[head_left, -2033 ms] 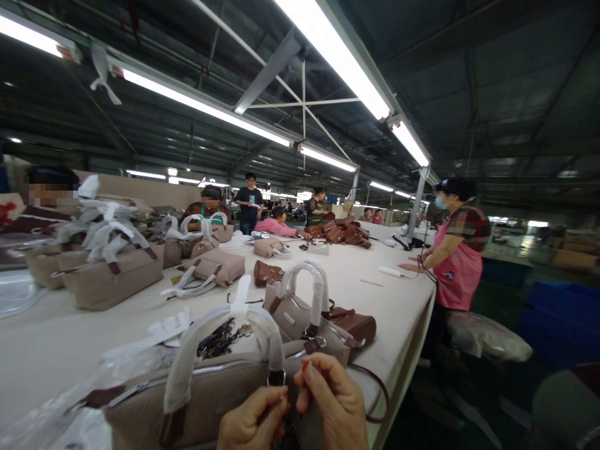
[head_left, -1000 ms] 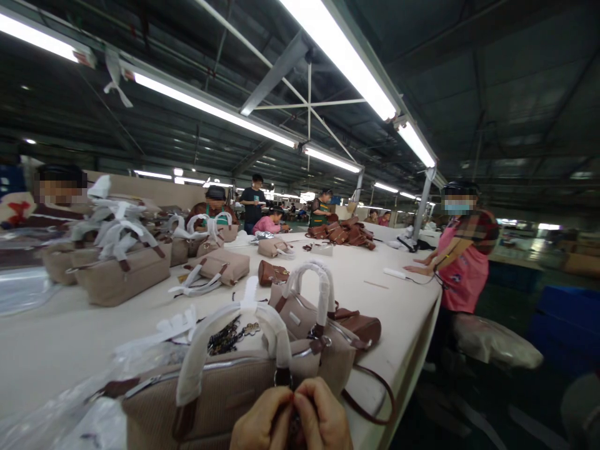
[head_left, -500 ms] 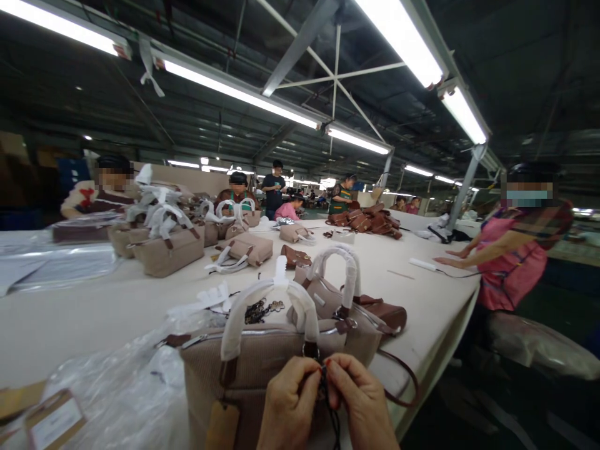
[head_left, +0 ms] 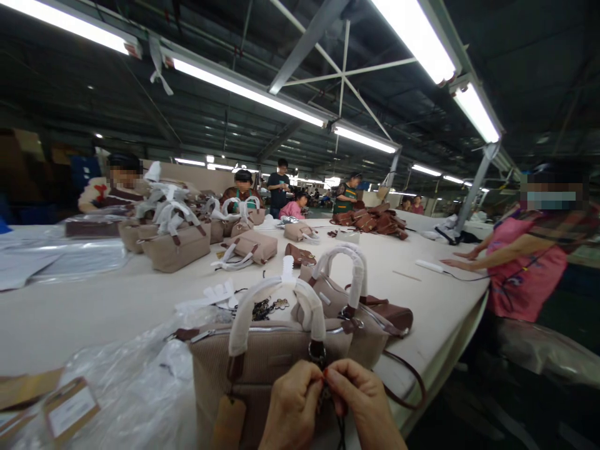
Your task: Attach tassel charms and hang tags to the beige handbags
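A taupe ribbed handbag (head_left: pixel 267 350) stands upright right in front of me, its wrapped handle (head_left: pixel 244 306) arching above the zip. Just below the metal ring at the handle's right foot, my left hand (head_left: pixel 293 400) is closed in a pinch. My right hand (head_left: pixel 359 394) pinches close beside it, fingertips nearly touching. Between them is the dark cord (head_left: pixel 341 431) of a bag charm, its ends hanging below the right fingers. A small metallic charm partly shows between the hands. The fingers hide where the cord meets the ring. A tan tag (head_left: pixel 229 422) hangs at the bag's left.
A second handbag (head_left: pixel 328 294) and brown pouch (head_left: pixel 394 315) stand behind. Chains with charms (head_left: pixel 269 307) lie beyond the handle. Clear plastic (head_left: pixel 126 381) and card tags (head_left: pixel 70 409) are at left. More bags (head_left: pixel 178 247) and co-workers surround the table; one person (head_left: pixel 525 262) stands at right.
The view has shifted slightly, so the scene sits a little further right. My hands stay at the ring, the fingertips still pinched together on the cord.
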`<state>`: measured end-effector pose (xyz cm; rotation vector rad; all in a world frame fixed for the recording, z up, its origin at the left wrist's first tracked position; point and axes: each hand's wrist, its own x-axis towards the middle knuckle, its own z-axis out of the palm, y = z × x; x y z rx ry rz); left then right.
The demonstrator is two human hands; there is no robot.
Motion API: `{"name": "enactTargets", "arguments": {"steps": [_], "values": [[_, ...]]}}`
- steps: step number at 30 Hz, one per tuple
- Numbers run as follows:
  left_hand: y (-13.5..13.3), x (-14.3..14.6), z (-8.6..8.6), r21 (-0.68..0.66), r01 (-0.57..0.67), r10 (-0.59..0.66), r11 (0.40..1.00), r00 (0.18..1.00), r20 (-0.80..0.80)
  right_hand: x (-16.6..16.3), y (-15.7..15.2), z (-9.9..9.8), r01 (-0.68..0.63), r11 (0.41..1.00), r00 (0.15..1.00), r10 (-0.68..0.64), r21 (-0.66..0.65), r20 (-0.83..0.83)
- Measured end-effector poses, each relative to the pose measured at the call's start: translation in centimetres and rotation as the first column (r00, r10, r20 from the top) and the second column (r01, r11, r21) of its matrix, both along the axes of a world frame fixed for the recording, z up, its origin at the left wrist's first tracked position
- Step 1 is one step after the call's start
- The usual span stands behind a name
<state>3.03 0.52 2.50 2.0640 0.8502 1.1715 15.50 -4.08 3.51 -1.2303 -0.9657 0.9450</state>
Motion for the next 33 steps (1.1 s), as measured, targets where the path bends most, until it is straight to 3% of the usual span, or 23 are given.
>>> {"name": "enactTargets", "arguments": {"steps": [4,12,21,33], "values": [[0.0,-0.1,-0.1,-0.016,0.024,-0.024,1.000,1.000,-0.019,-0.1,0.1,0.0,0.008,1.000,1.000,-0.008,-0.014,0.025],[-0.4,-0.3,0.0,-0.188,0.044,-0.043,0.981,0.999,0.010,-0.3,0.4,0.0,-0.001,1.000,0.987,0.005,-0.024,0.164],[-0.7,-0.1,0.3,-0.214,0.022,-0.004,0.976,0.997,0.081,-0.5,0.2,0.2,-0.002,0.999,0.999,0.004,-0.040,0.047],[-0.8,-0.4,0.5,-0.258,0.036,-0.010,0.965,0.995,0.099,-0.4,0.1,-0.9,-0.024,0.999,0.999,0.024,-0.024,0.029]]}}
